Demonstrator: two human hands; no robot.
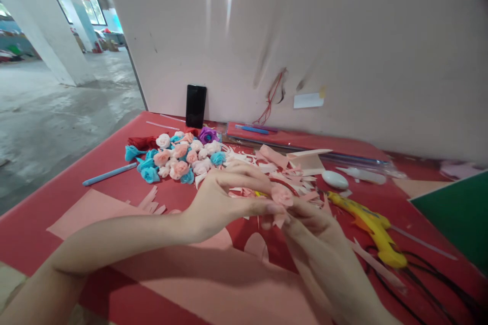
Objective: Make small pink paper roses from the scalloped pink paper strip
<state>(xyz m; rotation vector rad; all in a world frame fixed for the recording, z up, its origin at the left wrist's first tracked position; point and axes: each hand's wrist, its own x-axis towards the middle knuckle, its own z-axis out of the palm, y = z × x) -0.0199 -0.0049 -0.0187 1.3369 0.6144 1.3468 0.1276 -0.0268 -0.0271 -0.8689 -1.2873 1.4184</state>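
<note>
A small pink paper flower (282, 196) is held up between both hands, over the middle of the red table. My left hand (224, 195) pinches its lower left side with thumb and fingers. From the right, my right hand (312, 231) grips the flower's base, the thumb near a loose petal. Below them lies a large sheet of pink paper (213, 284) with a cut petal shape (256, 247) by its edge. Behind my hands is a heap of pink and white paper scraps (305, 180), partly hidden by my fingers.
Finished paper roses (179, 155) in several colours are piled at the back left, near a blue pen (110, 174) and an upright phone (195, 106). On the right lie a yellow hot glue gun (371, 226) with black cords, a white oval object (335, 180) and a green board (455, 213). A white panel (213, 35) stands behind.
</note>
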